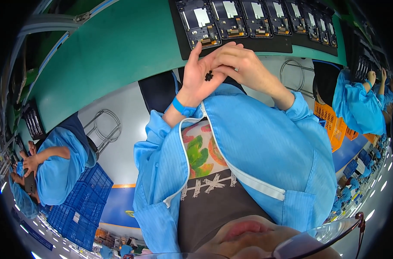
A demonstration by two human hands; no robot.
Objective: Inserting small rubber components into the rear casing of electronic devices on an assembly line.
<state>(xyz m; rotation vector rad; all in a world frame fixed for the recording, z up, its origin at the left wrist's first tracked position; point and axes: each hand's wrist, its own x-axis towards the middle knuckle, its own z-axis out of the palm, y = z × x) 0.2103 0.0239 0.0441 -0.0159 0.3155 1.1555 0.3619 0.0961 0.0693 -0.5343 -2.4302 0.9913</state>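
Note:
My left hand (195,80) is turned palm up, with a blue band (183,108) around its wrist. In its cupped palm lies a small cluster of tiny black parts (209,76). My right hand (248,69) reaches across from the right, its thumb and fingers pinched together over the left fingers. Whatever sits in that pinch, if anything, is hidden. Just beyond both hands stands a row of several dark device housings (198,23), with white panels and orange ribbon connectors showing.
The housings lie on a black mat (274,44) over the green bench (118,52). Co-workers in blue smocks sit at left (60,166) and right (360,103). Round metal stools (105,125), blue crates (82,203) and orange crates (332,125) stand around the floor.

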